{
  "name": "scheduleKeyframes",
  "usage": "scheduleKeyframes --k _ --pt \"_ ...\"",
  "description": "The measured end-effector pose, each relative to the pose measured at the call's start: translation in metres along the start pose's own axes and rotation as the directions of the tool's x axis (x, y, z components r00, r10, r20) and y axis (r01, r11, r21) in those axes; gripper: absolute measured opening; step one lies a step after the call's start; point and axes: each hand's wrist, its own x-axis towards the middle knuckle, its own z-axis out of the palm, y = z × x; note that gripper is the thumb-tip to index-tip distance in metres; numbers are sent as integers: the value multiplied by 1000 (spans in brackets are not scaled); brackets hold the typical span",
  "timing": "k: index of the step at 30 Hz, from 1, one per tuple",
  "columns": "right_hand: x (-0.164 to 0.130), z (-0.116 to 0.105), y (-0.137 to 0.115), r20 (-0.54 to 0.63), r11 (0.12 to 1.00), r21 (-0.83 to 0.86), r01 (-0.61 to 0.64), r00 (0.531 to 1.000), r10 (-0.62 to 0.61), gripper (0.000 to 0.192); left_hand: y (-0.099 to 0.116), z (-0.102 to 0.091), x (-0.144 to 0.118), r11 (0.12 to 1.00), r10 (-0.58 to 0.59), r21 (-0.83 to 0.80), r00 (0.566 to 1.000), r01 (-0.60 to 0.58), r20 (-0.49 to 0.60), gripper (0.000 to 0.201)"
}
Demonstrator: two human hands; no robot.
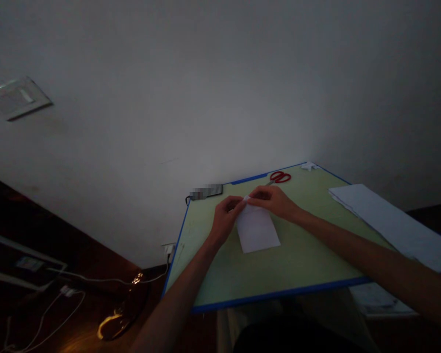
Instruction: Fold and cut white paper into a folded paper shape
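A white sheet of paper [259,231] lies over the green table top, its far edge pinched between my two hands. My left hand [226,215] is closed on the paper's far left corner, thumb and fingers together. Beside it, my right hand [272,200] grips the same far edge, where the paper looks folded or bunched at the fingertips. The exact shape of that fold is partly hidden by the fingers. Just beyond my right hand rest scissors [280,177] with red handles, their blades partly covered by the hand.
The green table [220,279] has blue edging and stands against a wall. A phone-like dark device [213,189] lies at its far left corner. Crumpled paper scraps [309,166] sit far right, and a stack of white paper [389,220] overhangs the right edge. White cables [110,280] run at left.
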Motion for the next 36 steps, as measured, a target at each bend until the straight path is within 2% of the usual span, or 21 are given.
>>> scheduleKeyframes --k 5,9,17,19,26,36 --pt "-4 2 -6 -15 989 -120 82 996 -84 26 6 1 -2 996 44 83 999 -44 0 26" --pt "-5 4 -8 -19 987 -114 112 993 -115 23 10 2 -4 993 52 104 999 -53 6 25" --pt "-7 4 -5 -13 979 -132 158 987 -161 16 3 2 -4 989 73 126 993 -84 89 27" --pt "-6 4 -5 -11 977 -139 159 987 -162 18 2 2 -3 989 75 120 995 -83 68 27" --pt "-5 4 -3 12 971 -206 121 993 -122 23 1 -2 0 990 90 115 990 -77 -112 24" --pt "-9 9 -2 43 972 -185 142 990 -137 21 12 0 -4 988 72 142 997 -69 -17 22"
